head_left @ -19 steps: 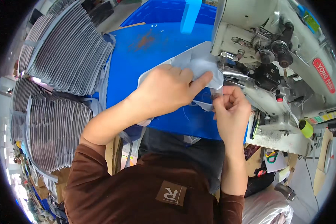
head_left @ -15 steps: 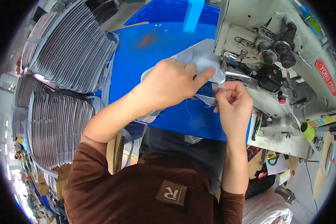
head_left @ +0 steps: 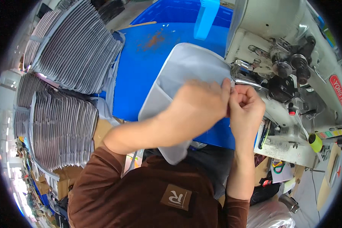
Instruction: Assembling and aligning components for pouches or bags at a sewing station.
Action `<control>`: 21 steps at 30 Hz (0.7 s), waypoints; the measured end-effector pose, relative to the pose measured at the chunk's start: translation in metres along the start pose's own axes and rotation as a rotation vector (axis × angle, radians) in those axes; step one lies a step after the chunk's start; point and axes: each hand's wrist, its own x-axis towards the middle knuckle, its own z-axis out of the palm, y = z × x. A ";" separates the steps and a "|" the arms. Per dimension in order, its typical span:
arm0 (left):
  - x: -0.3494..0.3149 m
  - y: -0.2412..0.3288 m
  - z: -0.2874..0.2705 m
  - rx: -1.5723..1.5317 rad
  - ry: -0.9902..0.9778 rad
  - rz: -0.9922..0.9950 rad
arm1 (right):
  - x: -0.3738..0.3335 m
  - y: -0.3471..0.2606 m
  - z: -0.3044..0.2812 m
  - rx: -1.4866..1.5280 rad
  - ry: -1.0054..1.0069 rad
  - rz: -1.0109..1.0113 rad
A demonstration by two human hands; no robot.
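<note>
A light grey fabric piece (head_left: 195, 57) with rounded corners and a pale bound edge lies over the blue tabletop. Its inner seam or pocket edge shows near my left wrist, and its lower corner hangs over the table's near edge. Across the fabric reaches my left hand (head_left: 201, 108), somewhat blurred, fingers closed, their tips meeting my right hand beside the sewing machine (head_left: 250, 78). What those left fingers grip is hidden. My right hand (head_left: 247, 108) pinches at the fabric's right edge, thumb against forefinger, close to the machine's metal arm.
Tall stacks of grey layered pieces (head_left: 74, 49) stand at the left, with another stack (head_left: 62, 131) nearer me. Beyond the blue table (head_left: 135, 72) is a blue crate (head_left: 171, 11). A light blue strip (head_left: 207, 21) rises at the far edge. Green-handled scissors (head_left: 278, 167) lie lower right.
The fabric piece has been spread out and turned, its lower part now lying toward me. My left hand has moved right and down to meet my right hand. The view has shifted slightly.
</note>
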 end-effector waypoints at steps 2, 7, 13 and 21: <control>0.005 0.019 0.003 -0.010 -0.008 -0.076 | 0.001 0.001 0.000 -0.023 0.010 -0.021; 0.010 0.031 0.003 -0.151 0.011 -0.219 | -0.003 -0.005 0.001 -0.135 0.039 -0.040; 0.013 0.043 0.001 -0.279 -0.008 -0.310 | -0.002 0.012 -0.007 -0.022 -0.036 -0.069; -0.001 0.041 0.013 -0.705 0.128 -0.334 | -0.004 0.015 -0.018 0.197 -0.170 -0.044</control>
